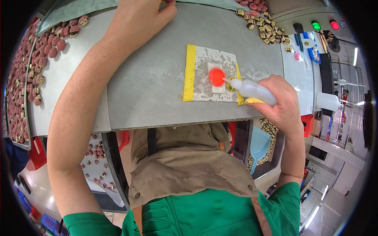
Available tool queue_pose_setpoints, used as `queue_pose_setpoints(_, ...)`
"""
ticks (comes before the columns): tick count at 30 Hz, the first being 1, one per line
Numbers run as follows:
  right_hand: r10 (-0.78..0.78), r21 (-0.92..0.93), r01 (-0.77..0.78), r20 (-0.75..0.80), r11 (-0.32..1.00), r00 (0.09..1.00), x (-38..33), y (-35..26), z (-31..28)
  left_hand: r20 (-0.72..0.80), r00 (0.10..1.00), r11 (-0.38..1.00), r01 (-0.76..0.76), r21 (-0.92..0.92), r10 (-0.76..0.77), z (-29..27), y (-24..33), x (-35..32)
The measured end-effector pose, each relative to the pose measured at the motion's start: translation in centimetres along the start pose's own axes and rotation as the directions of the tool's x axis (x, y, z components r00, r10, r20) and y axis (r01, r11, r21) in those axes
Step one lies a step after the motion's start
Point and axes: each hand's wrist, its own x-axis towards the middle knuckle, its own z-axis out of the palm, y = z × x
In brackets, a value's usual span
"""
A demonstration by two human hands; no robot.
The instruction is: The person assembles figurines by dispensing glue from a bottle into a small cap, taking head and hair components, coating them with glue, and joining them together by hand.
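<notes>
My right hand (281, 98) grips a translucent white squeeze bottle (256, 91), tilted with its thin nozzle pointing left. The nozzle tip is at the edge of a bright red round patch (216, 77) on a worn white-grey card (202, 67) with yellow tape (190, 72) on its sides. A yellow cover (255, 101) shows at one fingertip of this hand. By the nozzle lies a small yellow-green round piece (230, 84). At the far edge of the table, my left hand (143, 17) has its fingers curled together; what they hold, if anything, is cut off by the picture's edge.
Clusters of pink, bumpy pieces (51, 47) cover the left side, many on a metal-edged tray (27, 143). Small cream-and-dark pieces (269, 31) are heaped at the far right. Below the grey tabletop (149, 90), an open drawer holds a light-blue scoop (260, 143). Another white bottle (327, 101) stands right.
</notes>
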Motion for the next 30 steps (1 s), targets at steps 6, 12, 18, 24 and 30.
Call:
queue_pose_setpoints(6,-0.012,0.000,0.012,-0.009,1.000,1.000,-0.1,0.3,0.2,-0.044,0.997,0.997,-0.067,-0.026,0.066,0.4,-0.8,-0.2)
queue_pose_setpoints(12,-0.012,0.006,0.012,-0.016,1.000,1.000,-0.1,0.4,0.3,0.017,0.999,0.999,0.035,-0.002,-0.035,0.0,0.2,0.0)
queue_pose_setpoints(18,-0.001,0.002,0.001,0.021,1.000,1.000,0.2,0.0,-0.5,0.038,0.998,0.998,0.057,0.011,-0.057,-0.2,0.6,0.1)
queue_pose_setpoints(24,-0.006,-0.035,0.008,0.052,0.999,0.999,0.7,-0.4,-1.1,0.008,1.000,0.999,0.026,0.020,-0.026,0.0,0.2,-0.1)
queue_pose_setpoints(30,-0.014,-0.059,0.019,0.077,0.998,0.997,0.8,-0.4,-1.2,0.036,0.999,0.999,0.035,0.008,-0.036,-0.2,0.2,0.0)
